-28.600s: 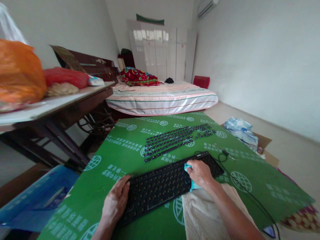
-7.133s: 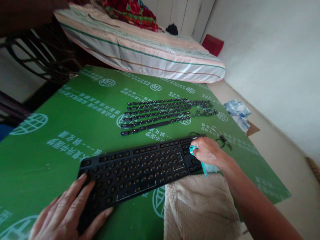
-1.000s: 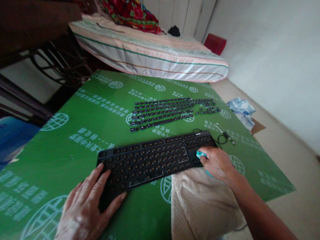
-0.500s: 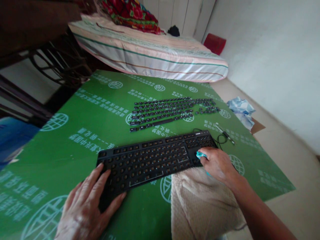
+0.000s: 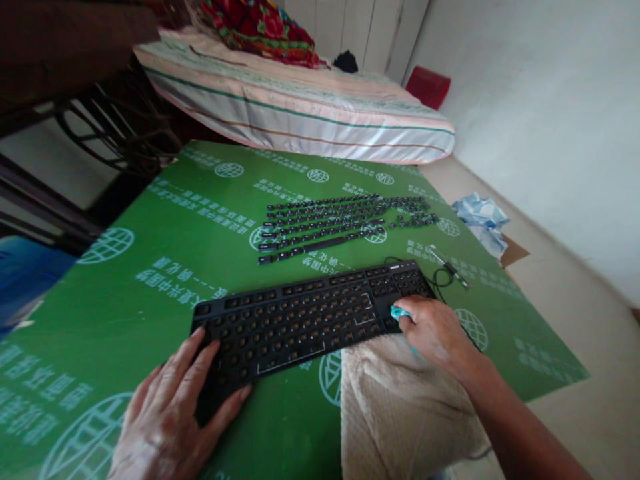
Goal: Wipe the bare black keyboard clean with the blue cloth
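Note:
A black keyboard (image 5: 295, 320) with its keycaps off lies slantwise on the green table, bare switch posts showing. My left hand (image 5: 175, 400) holds its left end, fingers stretched over the corner and thumb against the front edge. Over the arrow-key area at the right end, my right hand (image 5: 435, 333) is closed round a small teal tool (image 5: 399, 311). Most of that tool is hidden by the fingers, so its kind cannot be made out. Beyond the keyboard, loose black keycaps (image 5: 320, 227) lie in rows. A beige towel (image 5: 400, 413) is under my right wrist, touching the keyboard's front edge.
A thin tool with a clear end (image 5: 447, 267) lies beside the keyboard's black cable (image 5: 443, 283). The printed green table (image 5: 165, 293) reaches toward a bed (image 5: 300, 113). Crumpled blue-white packaging (image 5: 480, 217) sits on the floor at right. A dark metal frame (image 5: 110, 133) stands at left.
The view has shifted very slightly. Both hands stay at the keyboard, and the teal tool remains in my right hand over nearly the same spot.

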`<state>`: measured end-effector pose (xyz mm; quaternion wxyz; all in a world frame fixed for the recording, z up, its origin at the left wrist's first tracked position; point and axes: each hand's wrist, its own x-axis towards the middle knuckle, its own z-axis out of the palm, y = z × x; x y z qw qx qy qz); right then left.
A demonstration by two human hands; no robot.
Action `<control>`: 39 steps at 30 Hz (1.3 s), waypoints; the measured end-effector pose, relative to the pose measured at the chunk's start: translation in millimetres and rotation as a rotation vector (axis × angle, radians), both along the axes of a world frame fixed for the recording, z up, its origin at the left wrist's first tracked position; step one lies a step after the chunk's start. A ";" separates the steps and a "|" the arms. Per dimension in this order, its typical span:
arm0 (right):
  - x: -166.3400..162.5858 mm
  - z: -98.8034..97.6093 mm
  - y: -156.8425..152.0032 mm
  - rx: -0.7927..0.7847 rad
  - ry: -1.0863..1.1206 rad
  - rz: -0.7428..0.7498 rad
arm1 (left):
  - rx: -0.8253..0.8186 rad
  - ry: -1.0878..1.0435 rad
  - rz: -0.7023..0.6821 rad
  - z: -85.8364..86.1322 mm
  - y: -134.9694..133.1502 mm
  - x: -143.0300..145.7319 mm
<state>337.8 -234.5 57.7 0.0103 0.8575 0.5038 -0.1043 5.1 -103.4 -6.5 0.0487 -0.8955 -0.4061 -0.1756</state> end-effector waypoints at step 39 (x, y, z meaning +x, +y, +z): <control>11.2 3.5 8.4 -0.027 -0.006 -0.013 | -0.002 0.000 0.004 0.8 0.3 1.9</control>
